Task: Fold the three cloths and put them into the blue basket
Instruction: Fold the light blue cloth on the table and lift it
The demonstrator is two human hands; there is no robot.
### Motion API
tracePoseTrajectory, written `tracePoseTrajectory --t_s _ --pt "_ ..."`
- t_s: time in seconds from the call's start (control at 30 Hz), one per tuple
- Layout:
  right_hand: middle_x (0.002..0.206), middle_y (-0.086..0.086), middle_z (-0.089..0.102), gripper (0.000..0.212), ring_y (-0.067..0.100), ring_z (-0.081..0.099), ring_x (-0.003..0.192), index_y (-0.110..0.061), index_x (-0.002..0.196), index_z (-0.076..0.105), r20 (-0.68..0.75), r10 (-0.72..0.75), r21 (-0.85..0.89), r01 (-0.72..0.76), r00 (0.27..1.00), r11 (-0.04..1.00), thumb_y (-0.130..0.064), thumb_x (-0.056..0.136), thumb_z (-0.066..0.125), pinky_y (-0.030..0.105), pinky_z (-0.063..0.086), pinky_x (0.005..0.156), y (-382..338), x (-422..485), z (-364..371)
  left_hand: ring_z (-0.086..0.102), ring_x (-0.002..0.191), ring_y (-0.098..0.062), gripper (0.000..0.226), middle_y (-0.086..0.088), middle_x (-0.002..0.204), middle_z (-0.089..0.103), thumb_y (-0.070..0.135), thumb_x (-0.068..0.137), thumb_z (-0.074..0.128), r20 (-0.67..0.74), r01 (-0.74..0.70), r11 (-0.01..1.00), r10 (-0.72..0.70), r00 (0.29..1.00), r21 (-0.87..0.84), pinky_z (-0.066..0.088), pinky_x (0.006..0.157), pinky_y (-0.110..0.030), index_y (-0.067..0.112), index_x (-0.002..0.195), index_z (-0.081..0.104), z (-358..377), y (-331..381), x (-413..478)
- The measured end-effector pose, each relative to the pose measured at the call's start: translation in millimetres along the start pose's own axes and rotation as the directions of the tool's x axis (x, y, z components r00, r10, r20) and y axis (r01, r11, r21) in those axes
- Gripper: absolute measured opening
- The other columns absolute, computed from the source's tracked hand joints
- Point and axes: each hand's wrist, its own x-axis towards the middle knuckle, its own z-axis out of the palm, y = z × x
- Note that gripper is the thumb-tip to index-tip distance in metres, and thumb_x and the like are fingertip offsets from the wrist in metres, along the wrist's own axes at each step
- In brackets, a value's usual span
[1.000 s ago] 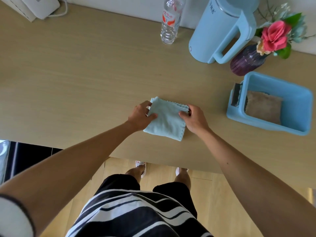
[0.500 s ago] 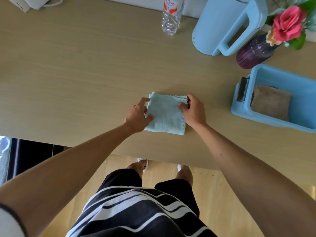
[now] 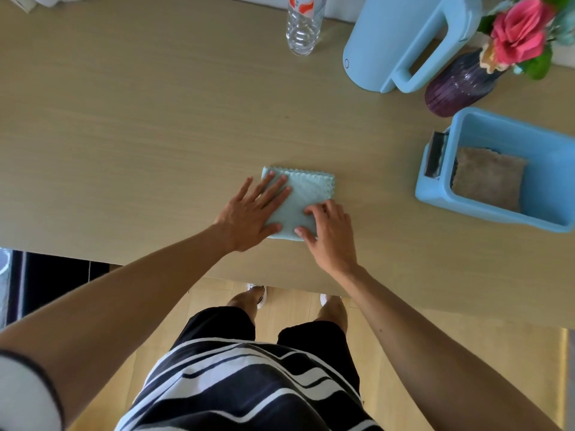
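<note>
**While both hands press on the folded cloth**

As the left hand (image 3: 252,216) lies flat with its fingers straight and spread, it covers the left part of the light blue cloth (image 3: 306,194). The right hand (image 3: 329,234) rests on the near right corner, fingers lightly bent, tips and thumb down on the fabric, gripping nothing. That cloth is a small folded square lying on the wooden table (image 3: 140,135), near its front edge. Well to the right stands the blue basket (image 3: 435,194), with a folded brown cloth (image 3: 488,178) inside it. Beyond it, at the far edge, stand a purple vase (image 3: 457,85), a pale blue jug (image 3: 404,42) and a clear bottle (image 3: 303,26).
</note>
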Motion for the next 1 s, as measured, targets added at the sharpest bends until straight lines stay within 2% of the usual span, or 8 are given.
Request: tracePoseTrajectory --t_s 0.17,0.37,0.53,0.73,0.8,0.87,0.93,1.0 --pt "0.108 -0.002 0.056 0.036 0.024 0.055 0.098 -0.022 0.108 0.06 -0.042 0.004 -0.047 -0.006 0.999 0.999 -0.046 0.083 0.069 0.038 0.044 0.082 0 2 -4 -0.005 0.156 -0.028 0.08 -0.004 0.169 -0.004 0.064 0.098 0.024 0.035 0.05 0.999 -0.05 0.998 -0.012 0.006 0.124 -0.055 0.019 0.16 0.002 -4 2 -2" --pt "0.116 0.0 0.058 0.041 0.021 0.056 0.104 -0.019 0.123 0.055 -0.159 0.209 0.034 -0.207 0.965 0.978 -0.037 0.088 0.067 0.034 0.044 0.088 -7 -18 -16 0.011 0.155 -0.029 0.077 -0.012 0.165 0.018 0.051 0.099 0.045 -0.009 0.13 0.99 -0.131 0.991 -0.052 0.012 0.126 -0.045 0.009 0.157 0.02 -35 13 38" --pt "0.115 0.002 0.056 0.041 0.022 0.056 0.105 -0.017 0.125 0.055 -0.202 0.284 0.105 -0.267 0.937 0.958 -0.032 0.088 0.065 0.038 0.046 0.087 -5 -50 -24 0.05 0.123 -0.028 0.073 -0.009 0.135 0.053 0.052 0.089 0.063 -0.018 0.131 0.991 -0.131 0.991 0.015 0.037 0.108 -0.038 0.01 0.144 0.039 -48 20 60" --pt "0.117 0.0 0.056 0.043 0.022 0.056 0.108 -0.017 0.126 0.054 -0.214 0.385 0.191 -0.348 0.898 0.918 -0.024 0.086 0.069 0.035 0.043 0.088 2 -68 -34 0.057 0.108 -0.022 0.044 -0.001 0.113 0.061 0.054 0.087 0.062 0.06 0.22 0.975 -0.218 0.974 -0.028 0.035 0.101 -0.035 0.021 0.117 0.062 -57 19 67" --pt "0.116 0.0 0.056 0.043 0.021 0.056 0.107 -0.017 0.126 0.054 -0.214 0.402 0.221 -0.356 0.89 0.908 -0.024 0.086 0.069 0.035 0.043 0.088 0 -64 -36 0.058 0.109 -0.021 0.04 0.0 0.111 0.061 0.052 0.086 0.065 0.089 0.239 0.966 -0.231 0.969 -0.093 0.035 0.1 -0.034 0.025 0.115 0.066 -60 18 68" --pt "0.113 -0.001 0.055 0.042 0.019 0.056 0.103 -0.017 0.125 0.055 -0.225 0.416 0.285 -0.349 0.881 0.893 -0.022 0.086 0.069 0.035 0.043 0.089 -2 -60 -41 0.062 0.104 -0.023 0.029 0.002 0.097 0.063 0.045 0.081 0.07 0.12 0.278 0.933 -0.256 0.959 -0.23 0.04 0.093 -0.034 0.024 0.101 0.069 -68 19 69" --pt "0.111 -0.001 0.053 0.04 0.015 0.055 0.1 -0.017 0.125 0.054 -0.217 0.441 0.409 -0.329 0.871 0.851 -0.022 0.088 0.069 0.031 0.045 0.088 -3 -54 -48 0.067 0.086 -0.027 0.018 0.003 0.078 0.061 0.035 0.077 0.075 0.199 0.348 0.825 -0.287 0.937 -0.445 0.045 0.073 -0.031 0.021 0.082 0.066 -81 20 69" --pt "0.114 0.0 0.054 0.043 0.013 0.055 0.101 -0.018 0.126 0.052 -0.15 0.498 0.556 -0.344 0.854 0.757 -0.028 0.088 0.07 0.026 0.045 0.086 -6 -46 -56 0.067 0.077 -0.026 0.02 -0.001 0.079 0.067 0.027 0.074 0.08 0.279 0.403 0.652 -0.291 0.915 -0.643 0.048 0.063 -0.028 0.017 0.087 0.069 -97 22 67"
